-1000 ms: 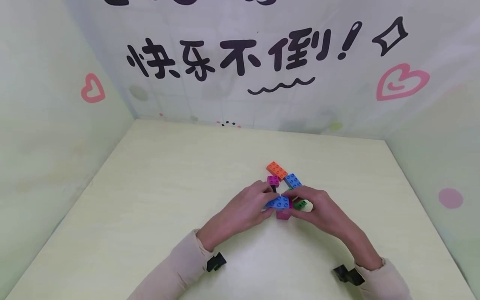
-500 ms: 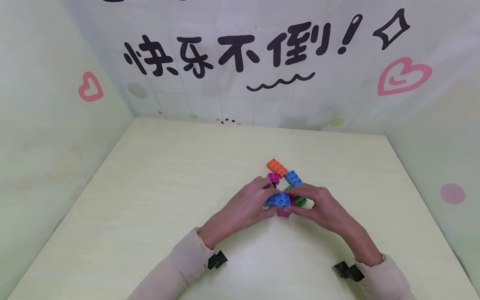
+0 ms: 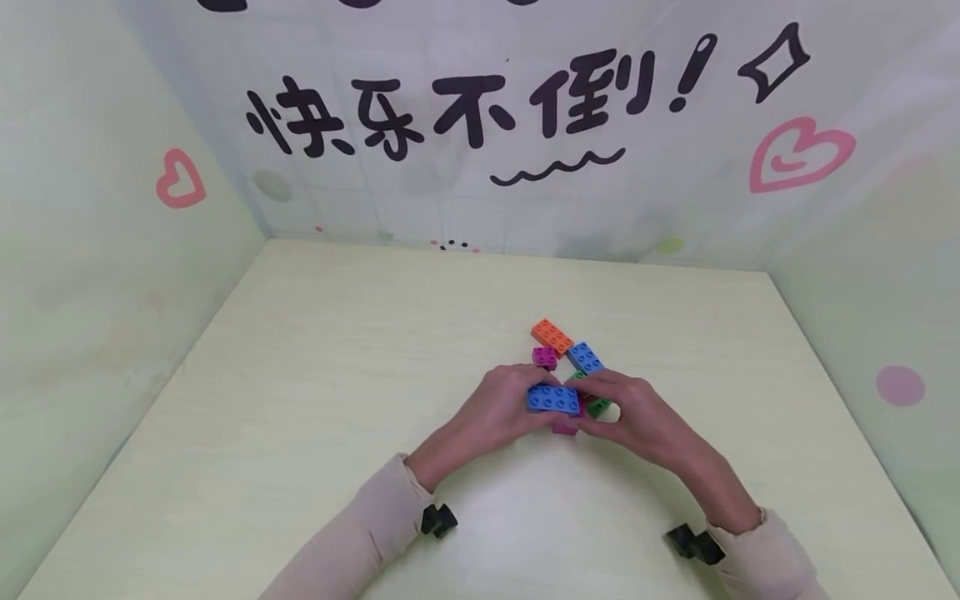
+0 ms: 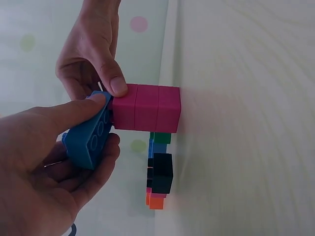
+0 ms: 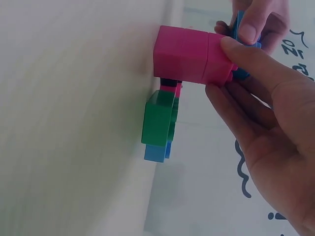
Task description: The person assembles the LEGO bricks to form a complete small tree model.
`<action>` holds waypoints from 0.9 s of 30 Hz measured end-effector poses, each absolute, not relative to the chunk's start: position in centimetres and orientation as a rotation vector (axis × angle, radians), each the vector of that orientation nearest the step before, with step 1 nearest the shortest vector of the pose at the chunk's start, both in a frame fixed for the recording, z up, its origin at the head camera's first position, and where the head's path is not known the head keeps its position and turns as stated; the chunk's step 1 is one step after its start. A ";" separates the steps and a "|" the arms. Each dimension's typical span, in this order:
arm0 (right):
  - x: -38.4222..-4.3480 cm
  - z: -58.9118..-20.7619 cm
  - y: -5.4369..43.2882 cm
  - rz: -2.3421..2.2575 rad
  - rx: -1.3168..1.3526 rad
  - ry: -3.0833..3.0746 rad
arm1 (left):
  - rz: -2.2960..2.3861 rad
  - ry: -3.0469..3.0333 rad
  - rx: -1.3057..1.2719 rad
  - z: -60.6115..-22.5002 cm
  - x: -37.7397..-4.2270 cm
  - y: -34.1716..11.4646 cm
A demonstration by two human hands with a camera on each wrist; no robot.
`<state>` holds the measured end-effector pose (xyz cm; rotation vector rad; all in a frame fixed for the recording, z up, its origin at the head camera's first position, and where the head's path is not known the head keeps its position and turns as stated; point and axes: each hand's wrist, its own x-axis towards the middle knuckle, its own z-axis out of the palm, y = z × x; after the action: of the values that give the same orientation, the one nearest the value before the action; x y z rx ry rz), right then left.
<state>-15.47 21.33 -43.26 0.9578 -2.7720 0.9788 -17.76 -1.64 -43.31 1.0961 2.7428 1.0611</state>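
Note:
Three pink toy building bricks (image 4: 146,108) stand stacked upright on the table. My right hand (image 3: 648,417) pinches the uppermost pink brick between thumb and fingers, as the right wrist view shows. At the top of the stack is a blue brick (image 3: 553,399) with two rows of studs, gripped by the thumb and fingers of my left hand (image 3: 495,417). In the left wrist view the blue brick (image 4: 88,132) sits tilted against the stack's top studs. Whether it is pressed on, I cannot tell.
Behind the hands lie an orange brick (image 3: 552,337), another blue brick (image 3: 585,357), a small magenta brick (image 3: 545,357) and a green brick (image 3: 597,407). A black brick (image 4: 163,173) stands near the stack. Printed walls (image 3: 420,200) enclose the pale table (image 3: 337,333).
My left hand has shifted its hold, and more of the blue brick's studded top now shows in the head view. The right hand stays at the pink stack.

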 end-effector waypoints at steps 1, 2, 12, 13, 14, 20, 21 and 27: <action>-15.5 -43.2 21.3 0.969 0.961 -2.777 | 1.056 2.741 1.111 -43.3 -17.8 -1.7; -15.5 -43.2 21.3 0.964 0.964 -2.781 | 1.049 2.741 1.121 -43.2 -17.8 -1.7; -15.7 -43.1 21.5 0.962 0.977 -2.796 | 1.059 2.665 1.160 -43.4 -18.4 -2.0; -15.8 -43.1 21.5 0.960 0.971 -2.801 | 1.054 2.661 1.168 -43.4 -18.5 -2.0; -15.8 -43.1 21.5 0.959 0.964 -2.810 | 1.047 2.659 1.174 -43.4 -18.5 -2.1; -16.0 -43.3 21.6 1.005 0.948 -2.835 | 1.013 2.661 1.197 -43.5 -18.6 -2.1; -16.0 -43.4 21.7 1.034 0.951 -2.829 | 1.009 2.661 1.201 -43.5 -18.6 -2.1; -16.3 -43.6 22.3 1.263 0.957 -2.760 | 0.977 2.676 1.228 -43.5 -18.5 -2.2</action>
<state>-16.31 22.30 -43.57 0.9572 -2.7595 1.2632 -18.52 -2.16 -43.53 1.2276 2.6757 0.9771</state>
